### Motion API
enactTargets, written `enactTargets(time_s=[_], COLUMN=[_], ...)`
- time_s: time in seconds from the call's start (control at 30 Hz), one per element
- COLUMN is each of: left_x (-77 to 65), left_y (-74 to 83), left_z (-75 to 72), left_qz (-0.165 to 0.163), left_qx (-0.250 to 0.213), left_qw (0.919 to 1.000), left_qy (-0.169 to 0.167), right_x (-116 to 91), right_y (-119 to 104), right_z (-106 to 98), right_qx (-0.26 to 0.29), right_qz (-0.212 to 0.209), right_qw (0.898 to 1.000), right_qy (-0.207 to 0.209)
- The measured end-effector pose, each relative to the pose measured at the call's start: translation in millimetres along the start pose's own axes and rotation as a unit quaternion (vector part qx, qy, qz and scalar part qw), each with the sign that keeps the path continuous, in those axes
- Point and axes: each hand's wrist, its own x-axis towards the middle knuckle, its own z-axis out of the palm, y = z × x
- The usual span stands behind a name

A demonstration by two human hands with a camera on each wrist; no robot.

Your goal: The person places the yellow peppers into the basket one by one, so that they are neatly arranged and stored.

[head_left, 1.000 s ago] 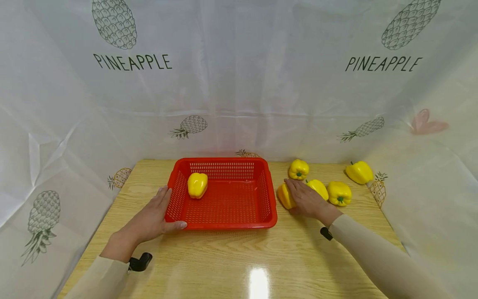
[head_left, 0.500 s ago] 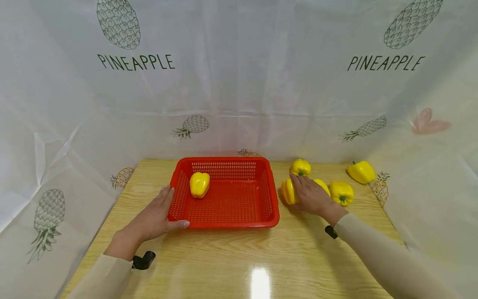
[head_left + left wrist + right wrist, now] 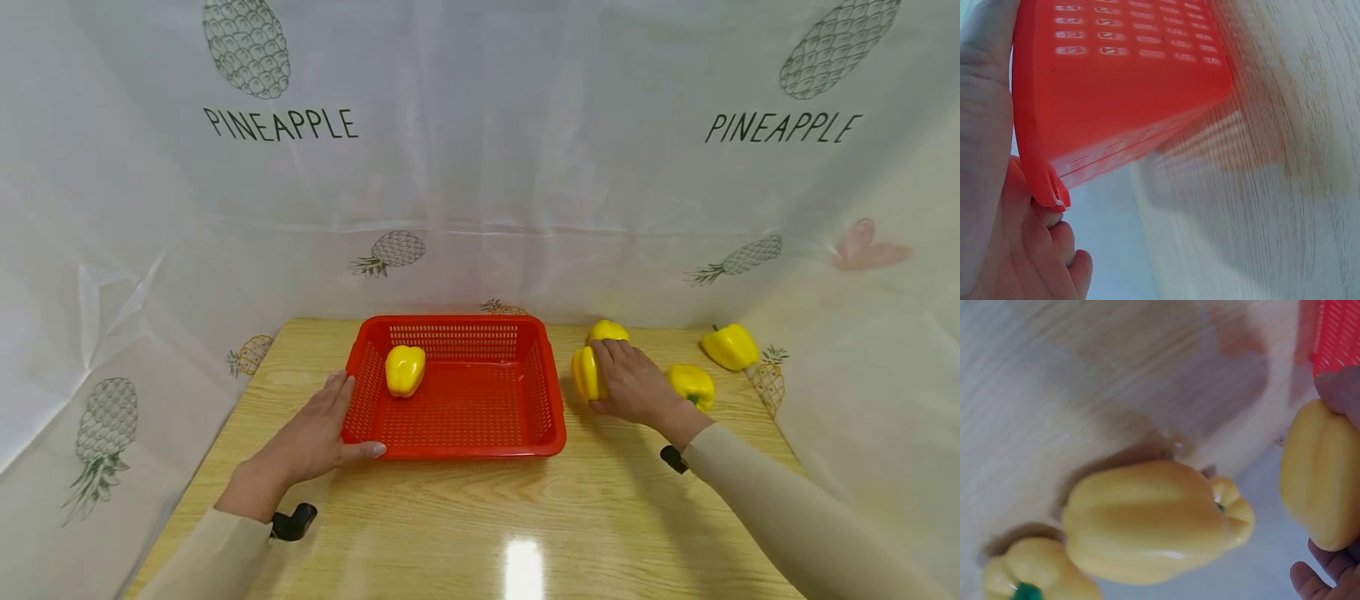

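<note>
My left hand (image 3: 307, 437) grips the front left corner of a red plastic basket (image 3: 457, 452), thumb over the front rim, fingers along the left side. The left wrist view shows those fingers at the rim (image 3: 1032, 125). Inside the basket, toward the left, lies a yellow bell pepper (image 3: 406, 371). Right of the basket, my right hand (image 3: 637, 385) holds another yellow bell pepper (image 3: 587, 373) between thumb and fingers. The right wrist view has this held pepper (image 3: 1317, 478) raised above the table, apart from a pepper (image 3: 1141, 522) lying below, which the hand hides in the head view.
More yellow bell peppers lie on the wooden table: one behind my right hand (image 3: 608, 331), one by its wrist (image 3: 691, 385), and one at the back right (image 3: 730, 347). A white pineapple-print sheet (image 3: 480, 167) walls the table's back and sides.
My right hand has taken hold of the yellow bell pepper beside the basket and lifted it slightly. The left hand keeps its place on the basket; the whole head view has shifted a little.
</note>
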Motion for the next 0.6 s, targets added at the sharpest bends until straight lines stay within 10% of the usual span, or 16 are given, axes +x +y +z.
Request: enactTargets(time_s=[0.6], left_x=[-1.9], left_y=[0.1], left_z=[1.2], left_qz=[0.007], left_qx=[0.046], left_qw=[0.9989], left_qy=[0.01], right_x=[51], right_y=[-5], right_z=[-49], right_qx=[-0.025], right_qz=[-0.017], right_qw=[0.999], right_qy=[0.026])
